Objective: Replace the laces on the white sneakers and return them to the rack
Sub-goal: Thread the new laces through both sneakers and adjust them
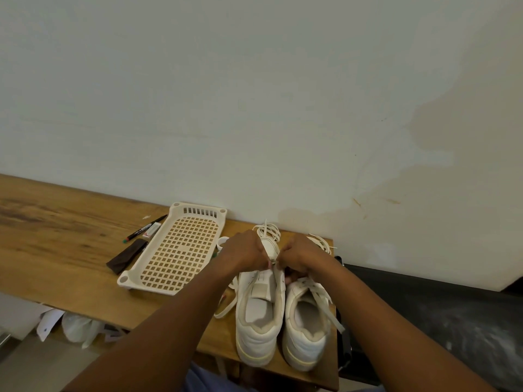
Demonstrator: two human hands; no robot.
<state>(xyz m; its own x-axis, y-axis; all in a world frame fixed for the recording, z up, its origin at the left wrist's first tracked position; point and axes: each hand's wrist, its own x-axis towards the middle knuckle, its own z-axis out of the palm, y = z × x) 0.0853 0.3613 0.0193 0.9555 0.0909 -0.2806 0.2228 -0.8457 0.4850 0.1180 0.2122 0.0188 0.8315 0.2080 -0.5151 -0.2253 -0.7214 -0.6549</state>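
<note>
Nearest, below the fingers, two white sneakers stand side by side on the table (70,230), heels toward the viewer: the left shoe (259,315) and the right shoe (307,323), touching or nearly so. Both hands meet over the left shoe's tongue, near its upper eyelets. The left hand (244,254) has its fingers curled in toward the shoe's middle, and the right hand (295,256) pinches something pale at the same spot; it looks like a lace (256,281) being worked through an eyelet, though which hand holds the end I cannot tell for sure. From the fingers a flat strip of lace runs down over the left shoe's inner side, and another loose strip (225,309) trails onto the table left of that shoe. A lace end also lies across the right shoe's opening, below the right fingers.

Just beyond the fingers, a tangle of spare laces (267,232) sits past the toes.

Left of the fingers lies a perforated cream rack (174,248), holding no shoes. Further left are a dark strip (127,257) and a pen (147,227).

By my reading, lacing is mid-way: the left shoe is partly threaded, the right looks unfinished, and returning both to the rack is still to do.
</note>
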